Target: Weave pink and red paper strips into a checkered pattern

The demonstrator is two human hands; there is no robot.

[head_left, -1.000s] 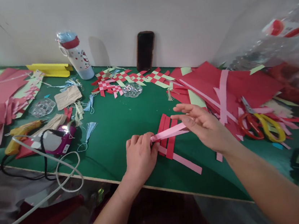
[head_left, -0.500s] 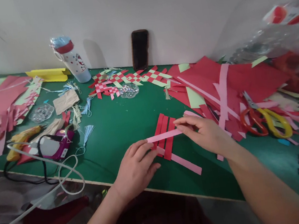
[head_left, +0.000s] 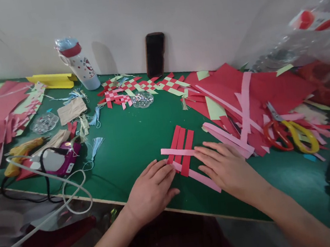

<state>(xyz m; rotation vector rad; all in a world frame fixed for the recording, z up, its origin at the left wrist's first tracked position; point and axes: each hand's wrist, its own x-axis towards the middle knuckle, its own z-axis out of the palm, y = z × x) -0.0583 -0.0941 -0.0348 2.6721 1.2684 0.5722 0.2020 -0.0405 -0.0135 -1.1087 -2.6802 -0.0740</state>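
Observation:
Three red paper strips (head_left: pixel 181 145) lie side by side on the green table, slanting away from me. A pink paper strip (head_left: pixel 178 152) lies across them near the middle. Below it, a second pink strip (head_left: pixel 203 179) is interlaced with the red ones and sticks out to the right. My left hand (head_left: pixel 153 187) rests with fingers extended at the lower left ends of the red strips, fingertips on the paper. My right hand (head_left: pixel 227 168) has its fingers stretched out, their tips on the right end of the upper pink strip, with the thumb apart from them.
Scissors (head_left: pixel 292 134) and piled red paper (head_left: pixel 272 90) are on the right. Behind are woven paper pieces (head_left: pixel 148 85), a dish of beads (head_left: pixel 142 99), a phone (head_left: pixel 155 54) and a bottle (head_left: pixel 81 65). A yellow glue gun (head_left: pixel 23 155) and cables (head_left: pixel 79 186) lie left.
The upper pink strip has come down onto the red strips, its left end now free of my left hand. My right hand has lowered and its fingers have spread.

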